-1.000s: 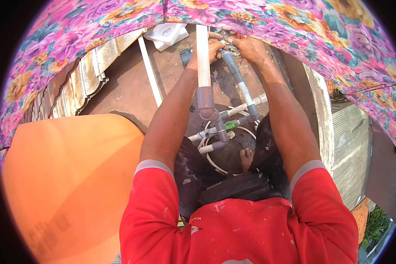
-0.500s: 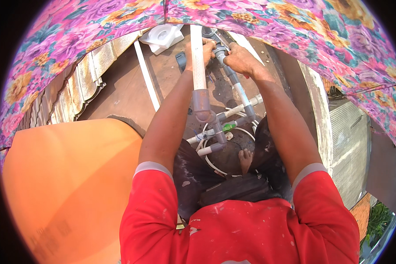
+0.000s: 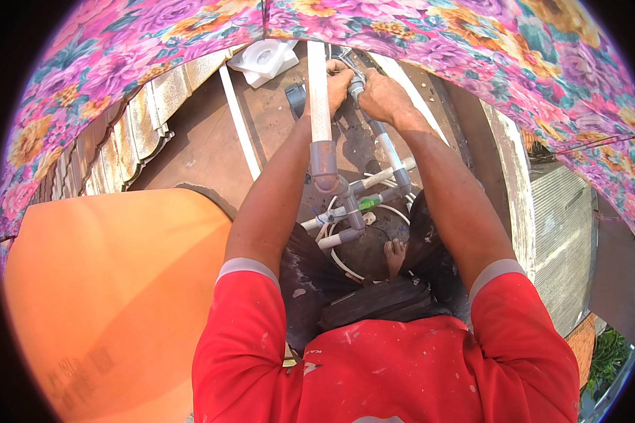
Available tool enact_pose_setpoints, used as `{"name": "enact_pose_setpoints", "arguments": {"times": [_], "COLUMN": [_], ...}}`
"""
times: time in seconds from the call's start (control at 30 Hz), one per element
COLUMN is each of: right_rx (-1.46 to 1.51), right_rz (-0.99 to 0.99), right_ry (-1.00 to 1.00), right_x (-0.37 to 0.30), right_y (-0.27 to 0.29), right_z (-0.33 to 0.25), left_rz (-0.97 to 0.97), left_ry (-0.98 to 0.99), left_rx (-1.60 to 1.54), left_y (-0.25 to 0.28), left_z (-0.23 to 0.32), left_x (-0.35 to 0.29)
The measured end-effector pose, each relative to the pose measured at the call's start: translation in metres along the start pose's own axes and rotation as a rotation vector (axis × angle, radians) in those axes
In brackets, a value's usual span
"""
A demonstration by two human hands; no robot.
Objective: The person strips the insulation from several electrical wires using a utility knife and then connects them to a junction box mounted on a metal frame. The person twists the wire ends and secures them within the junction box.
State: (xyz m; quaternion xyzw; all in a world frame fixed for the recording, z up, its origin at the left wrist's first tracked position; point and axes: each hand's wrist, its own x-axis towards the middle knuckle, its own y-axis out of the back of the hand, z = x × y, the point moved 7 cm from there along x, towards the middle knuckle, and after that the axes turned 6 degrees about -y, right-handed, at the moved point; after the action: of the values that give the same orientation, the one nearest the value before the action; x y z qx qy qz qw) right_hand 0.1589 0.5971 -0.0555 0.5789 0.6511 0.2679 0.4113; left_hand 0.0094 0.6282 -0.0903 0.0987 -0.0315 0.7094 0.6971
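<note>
My left hand (image 3: pixel 337 83) and my right hand (image 3: pixel 381 95) meet at the top of a slanted grey pipe (image 3: pixel 386 144), both closed around a small metal fitting (image 3: pixel 355 83) there. Just left of my left hand a white upright pipe (image 3: pixel 318 92) drops into a grey coupling (image 3: pixel 324 163). Below it a cluster of grey and white pipes with a green-handled valve (image 3: pixel 368 204) branches out. A bare foot (image 3: pixel 395 255) rests beside the pipes.
A large orange tank (image 3: pixel 106 296) fills the lower left. A floral umbrella (image 3: pixel 473 42) arches overhead. A brown roof surface (image 3: pixel 212 141) carries a white pipe (image 3: pixel 238 123) and a white plastic piece (image 3: pixel 264 60). A concrete ledge (image 3: pixel 515 183) drops off at the right.
Both hands have shifted slightly closer together on the fitting at the top of the slanted pipe, and the view has tilted a little. The pipes stay put.
</note>
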Motion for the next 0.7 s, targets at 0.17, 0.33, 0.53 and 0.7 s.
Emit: {"name": "enact_pose_setpoints", "arguments": {"times": [0.17,0.33,0.53,0.7], "right_rx": [-0.007,0.289,0.828,0.998], "right_rz": [0.015,-0.191,-0.473,-0.576], "right_ry": [0.081,0.098,-0.021,-0.137], "right_x": [0.003,0.000,-0.009,-0.007], "right_y": [-0.002,0.000,-0.010,-0.020], "right_z": [0.001,0.000,0.002,0.008], "left_rz": [0.017,-0.087,-0.129,-0.167], "left_ry": [-0.114,-0.137,-0.021,0.035], "left_rx": [-0.009,0.040,-0.158,-0.322], "left_y": [-0.003,0.007,0.009,0.007], "left_z": [0.000,-0.003,-0.001,-0.002], "left_x": [0.001,0.010,0.011,0.009]}}
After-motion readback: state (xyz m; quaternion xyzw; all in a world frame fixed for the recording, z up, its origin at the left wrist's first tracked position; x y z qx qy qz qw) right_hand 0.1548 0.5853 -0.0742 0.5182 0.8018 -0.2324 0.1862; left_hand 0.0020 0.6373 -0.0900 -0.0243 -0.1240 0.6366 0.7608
